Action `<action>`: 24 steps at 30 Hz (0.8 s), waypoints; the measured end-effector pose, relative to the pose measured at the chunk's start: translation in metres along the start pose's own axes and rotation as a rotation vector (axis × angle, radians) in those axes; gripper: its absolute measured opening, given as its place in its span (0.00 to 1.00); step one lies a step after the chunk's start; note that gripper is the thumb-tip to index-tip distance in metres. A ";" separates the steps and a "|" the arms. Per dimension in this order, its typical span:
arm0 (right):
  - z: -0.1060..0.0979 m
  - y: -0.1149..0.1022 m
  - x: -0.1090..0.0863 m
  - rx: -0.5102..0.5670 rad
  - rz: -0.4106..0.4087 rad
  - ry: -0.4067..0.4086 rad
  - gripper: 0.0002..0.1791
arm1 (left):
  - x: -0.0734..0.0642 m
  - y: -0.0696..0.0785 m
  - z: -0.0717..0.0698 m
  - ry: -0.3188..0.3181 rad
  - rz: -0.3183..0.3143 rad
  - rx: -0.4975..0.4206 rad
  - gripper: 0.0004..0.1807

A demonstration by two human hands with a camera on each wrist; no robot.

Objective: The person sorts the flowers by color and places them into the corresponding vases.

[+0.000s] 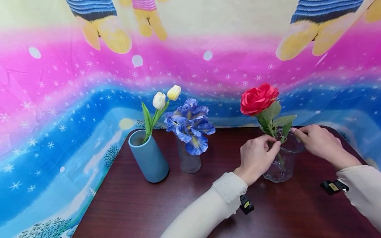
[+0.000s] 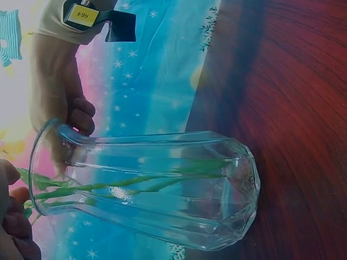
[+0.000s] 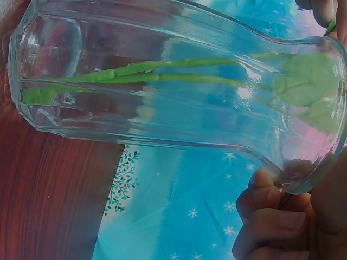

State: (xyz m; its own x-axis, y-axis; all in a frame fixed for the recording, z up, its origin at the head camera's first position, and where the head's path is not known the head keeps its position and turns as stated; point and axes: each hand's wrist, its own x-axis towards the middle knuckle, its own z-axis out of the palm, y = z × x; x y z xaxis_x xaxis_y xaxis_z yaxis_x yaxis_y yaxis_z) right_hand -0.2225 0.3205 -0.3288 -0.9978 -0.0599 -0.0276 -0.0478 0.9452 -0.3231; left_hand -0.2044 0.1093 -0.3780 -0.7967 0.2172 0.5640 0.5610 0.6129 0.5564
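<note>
A red rose [image 1: 259, 99] with green leaves stands in a clear glass vase [image 1: 278, 168]. Its green stems [image 2: 135, 181] run down inside the glass almost to the base. My left hand [image 1: 256, 158] pinches the rose stem just above the vase mouth, thumb and index finger together. On the opposite side, my right hand [image 1: 322, 143] grips the vase's flared rim between thumb and fingers. In the right wrist view, the curled fingers of the right hand [image 3: 276, 222] lie against the outside of the rim.
Left of the hands, a blue iris-like flower [image 1: 191, 125] stands in a clear cylindrical vase [image 1: 190, 162]. Beside it is a blue vase [image 1: 150, 158] with two white tulips [image 1: 159, 100]. A patterned cloth [image 1: 208, 76] hangs behind the dark wooden table [image 1: 134, 208].
</note>
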 end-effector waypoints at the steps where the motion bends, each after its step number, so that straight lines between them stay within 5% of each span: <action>1: 0.000 0.000 0.000 0.000 -0.002 0.003 0.41 | 0.000 0.000 0.000 -0.001 -0.001 -0.004 0.11; 24: -0.002 -0.001 -0.001 0.000 -0.001 0.009 0.40 | -0.012 -0.009 -0.005 0.016 0.001 -0.038 0.10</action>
State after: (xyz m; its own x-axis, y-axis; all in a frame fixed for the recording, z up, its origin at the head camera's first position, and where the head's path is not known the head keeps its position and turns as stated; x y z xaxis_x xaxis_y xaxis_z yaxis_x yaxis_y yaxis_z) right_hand -0.2217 0.3197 -0.3267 -0.9981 -0.0579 -0.0192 -0.0486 0.9450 -0.3233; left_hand -0.1986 0.0973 -0.3861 -0.7927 0.2058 0.5739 0.5702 0.5833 0.5785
